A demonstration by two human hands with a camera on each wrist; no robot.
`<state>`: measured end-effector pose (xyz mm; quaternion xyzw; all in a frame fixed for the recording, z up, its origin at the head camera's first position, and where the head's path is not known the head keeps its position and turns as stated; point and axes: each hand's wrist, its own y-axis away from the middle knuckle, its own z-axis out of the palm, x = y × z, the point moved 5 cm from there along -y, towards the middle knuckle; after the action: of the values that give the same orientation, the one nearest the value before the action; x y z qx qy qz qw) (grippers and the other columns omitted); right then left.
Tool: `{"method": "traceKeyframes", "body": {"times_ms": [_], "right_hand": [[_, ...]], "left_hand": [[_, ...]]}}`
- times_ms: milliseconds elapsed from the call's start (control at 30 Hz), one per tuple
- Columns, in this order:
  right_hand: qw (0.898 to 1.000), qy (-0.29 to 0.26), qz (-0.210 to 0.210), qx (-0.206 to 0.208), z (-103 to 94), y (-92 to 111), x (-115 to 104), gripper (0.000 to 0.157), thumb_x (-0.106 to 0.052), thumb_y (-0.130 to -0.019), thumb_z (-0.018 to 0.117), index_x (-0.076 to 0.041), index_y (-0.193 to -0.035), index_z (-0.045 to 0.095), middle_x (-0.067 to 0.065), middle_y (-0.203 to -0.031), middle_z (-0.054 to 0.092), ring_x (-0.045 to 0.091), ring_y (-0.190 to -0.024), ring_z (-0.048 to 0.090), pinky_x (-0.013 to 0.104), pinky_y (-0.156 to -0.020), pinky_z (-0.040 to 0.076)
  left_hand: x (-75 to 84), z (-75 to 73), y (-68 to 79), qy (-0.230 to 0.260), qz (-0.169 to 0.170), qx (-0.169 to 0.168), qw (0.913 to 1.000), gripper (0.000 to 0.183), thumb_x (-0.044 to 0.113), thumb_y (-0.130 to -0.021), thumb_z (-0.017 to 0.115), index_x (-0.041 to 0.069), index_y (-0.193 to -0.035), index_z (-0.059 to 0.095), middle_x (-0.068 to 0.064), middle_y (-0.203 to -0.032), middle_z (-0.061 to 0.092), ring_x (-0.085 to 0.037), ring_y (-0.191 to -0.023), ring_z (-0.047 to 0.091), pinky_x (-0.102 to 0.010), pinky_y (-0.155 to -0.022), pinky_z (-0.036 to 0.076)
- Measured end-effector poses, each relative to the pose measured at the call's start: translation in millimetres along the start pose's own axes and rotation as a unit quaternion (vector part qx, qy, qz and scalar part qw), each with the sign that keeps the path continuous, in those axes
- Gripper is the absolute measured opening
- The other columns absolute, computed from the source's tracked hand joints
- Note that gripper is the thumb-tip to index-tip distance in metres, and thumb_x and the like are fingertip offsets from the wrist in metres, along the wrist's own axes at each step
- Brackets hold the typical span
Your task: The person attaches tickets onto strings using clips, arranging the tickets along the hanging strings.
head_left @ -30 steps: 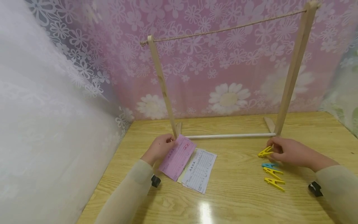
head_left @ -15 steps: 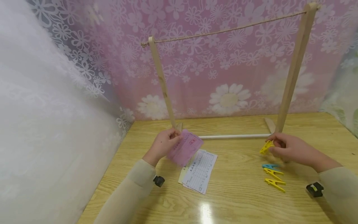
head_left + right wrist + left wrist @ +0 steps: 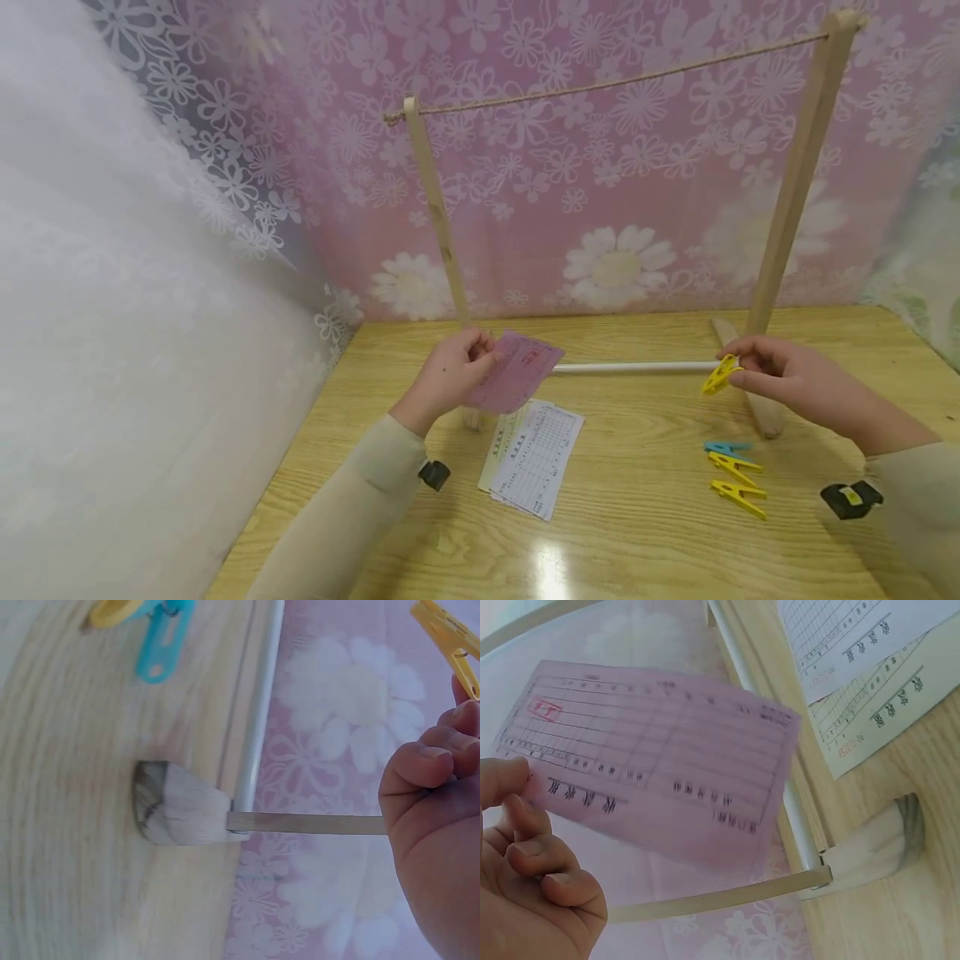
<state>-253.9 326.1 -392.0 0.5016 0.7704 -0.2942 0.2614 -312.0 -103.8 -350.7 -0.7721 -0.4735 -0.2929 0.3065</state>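
A pink printed slip of paper (image 3: 517, 375) with a red stamp is pinched at one edge by my left hand (image 3: 453, 371); in the left wrist view the slip (image 3: 660, 761) hangs from the fingertips, clear of the table. My right hand (image 3: 802, 387) pinches a yellow clothespin (image 3: 720, 376) between thumb and fingers, also raised above the table; the right wrist view shows only part of this clothespin (image 3: 450, 641). Beneath the left hand lie overlapping white (image 3: 538, 462) and pale yellow slips (image 3: 498, 454). Below the right hand are a blue clothespin (image 3: 727, 451) and two yellow clothespins (image 3: 738, 498).
Behind the hands stands a wooden frame with a left post (image 3: 437, 208), a taller-looking right post (image 3: 801, 175) and a twine line (image 3: 615, 83) strung between their tops. A white rod (image 3: 637, 367) joins them low down. A flowered curtain (image 3: 525, 250) backs the wooden table (image 3: 630, 542).
Both hands have risen from near the table. The left has carried the pink slip up and slightly right, off the other slips; the right has lifted the yellow clothespin away from the others.
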Motion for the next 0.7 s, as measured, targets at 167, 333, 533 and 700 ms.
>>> {"method": "traceKeyframes", "body": {"times_ms": [167, 333, 533, 700], "right_hand": [[1.000, 0.005, -0.009, 0.007, -7.1, 0.8, -8.6, 0.025, -0.019, -0.103, 0.062, -0.015, -0.127, 0.058, 0.004, -0.078, 0.048, 0.020, -0.057, 0.039, 0.034, -0.049, 0.035], [1.000, 0.016, -0.001, 0.012, -15.1, 1.3, -11.9, 0.025, -0.019, -0.103, 0.062, -0.016, -0.128, 0.058, 0.004, -0.077, 0.047, 0.020, -0.056, 0.038, 0.033, -0.048, 0.035], [0.999, 0.031, 0.002, 0.021, -24.1, 0.5, -17.4, 0.025, -0.021, -0.103, 0.063, -0.017, -0.127, 0.058, 0.005, -0.078, 0.046, 0.020, -0.055, 0.037, 0.033, -0.047, 0.034], [0.998, 0.041, -0.002, 0.039, -31.3, 1.3, -21.7, 0.025, -0.019, -0.101, 0.065, -0.014, -0.126, 0.059, 0.005, -0.078, 0.047, 0.020, -0.054, 0.037, 0.033, -0.045, 0.034]], "left_hand": [[7.1, 0.5, -3.2, -0.009, 0.018, -0.004, 0.9998, 0.016, 0.027, -0.100, 0.064, 0.015, -0.091, 0.058, -0.002, -0.078, 0.054, -0.015, -0.067, 0.049, -0.031, -0.057, 0.041], [14.4, 2.1, -8.2, -0.034, 0.041, -0.018, 0.9984, 0.013, 0.030, -0.103, 0.061, 0.018, -0.097, 0.062, -0.001, -0.081, 0.058, -0.014, -0.070, 0.053, -0.031, -0.060, 0.048], [24.3, 2.3, -13.4, -0.078, 0.082, -0.011, 0.9935, 0.018, 0.033, -0.105, 0.057, 0.020, -0.092, 0.062, 0.001, -0.073, 0.054, -0.013, -0.060, 0.044, -0.029, -0.052, 0.037], [36.5, 2.2, -18.1, -0.109, 0.131, 0.017, 0.9853, 0.023, 0.029, -0.106, 0.056, 0.017, -0.089, 0.065, 0.002, -0.070, 0.051, -0.011, -0.056, 0.041, -0.027, -0.051, 0.035]]}}
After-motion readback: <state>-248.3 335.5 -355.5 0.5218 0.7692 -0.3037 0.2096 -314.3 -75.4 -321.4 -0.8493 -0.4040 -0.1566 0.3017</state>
